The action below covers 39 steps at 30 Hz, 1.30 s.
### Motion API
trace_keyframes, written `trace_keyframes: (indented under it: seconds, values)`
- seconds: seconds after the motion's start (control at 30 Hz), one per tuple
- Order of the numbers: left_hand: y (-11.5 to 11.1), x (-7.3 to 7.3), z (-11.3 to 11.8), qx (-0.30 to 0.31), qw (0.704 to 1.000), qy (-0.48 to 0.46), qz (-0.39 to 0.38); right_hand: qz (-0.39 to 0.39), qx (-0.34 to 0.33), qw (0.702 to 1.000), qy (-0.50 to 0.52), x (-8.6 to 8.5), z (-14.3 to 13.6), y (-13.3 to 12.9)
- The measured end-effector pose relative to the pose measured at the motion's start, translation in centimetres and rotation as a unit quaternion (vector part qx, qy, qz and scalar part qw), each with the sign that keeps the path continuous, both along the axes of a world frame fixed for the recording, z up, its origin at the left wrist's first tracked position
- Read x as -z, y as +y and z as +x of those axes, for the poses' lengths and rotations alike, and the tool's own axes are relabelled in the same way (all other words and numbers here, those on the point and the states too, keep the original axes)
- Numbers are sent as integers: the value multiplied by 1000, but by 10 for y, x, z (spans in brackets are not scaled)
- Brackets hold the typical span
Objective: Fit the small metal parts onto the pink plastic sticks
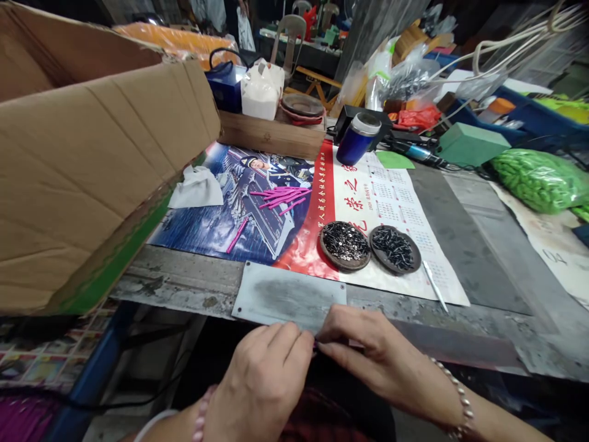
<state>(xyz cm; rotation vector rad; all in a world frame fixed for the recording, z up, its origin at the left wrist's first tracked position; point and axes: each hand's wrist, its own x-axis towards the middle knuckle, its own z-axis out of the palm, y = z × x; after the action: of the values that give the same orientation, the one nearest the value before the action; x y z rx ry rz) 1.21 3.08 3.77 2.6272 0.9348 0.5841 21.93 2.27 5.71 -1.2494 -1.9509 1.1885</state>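
Note:
My left hand [271,368] is closed, knuckles up, at the front edge of the table. My right hand [363,347] meets it fingertip to fingertip, thumb and forefinger pinched together. A sliver of a magenta piece [315,345] shows between them; the rest is hidden by my fingers. Just beyond the hands lies a grey metal plate [294,294] with screws at its corners. Thin magenta sticks [280,197] lie in a loose pile on a poster. Two round dishes hold small parts: shiny washer-like rings [345,244] in one, dark screws [393,247] in the other.
A large cardboard box [105,153] stands at the left. Beside the dishes lies a white pen [435,285]. Further back are a crumpled tissue [197,187], a blue jar [358,138], a wooden board [271,135] and a green bag [538,178].

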Motion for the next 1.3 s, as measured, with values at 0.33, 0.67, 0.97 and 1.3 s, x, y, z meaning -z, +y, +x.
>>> trace_keyframes:
  seconds: [0.33, 0.67, 0.97, 1.3]
  values:
    - [5, 4, -2, -3, 995, -78, 62, -87, 67, 994, 27, 12, 10, -7]
    - [7, 1, 1, 13, 995, -69, 75, -72, 84, 994, -1, 20, 4, -10]
    - [2, 10, 10, 5, 990, -101, 96, -127, 97, 985, 62, 30, 0, -9]
    - [5, 21, 4, 30, 986, -164, -22, -89, 98, 988, 74, 28, 4, -9]
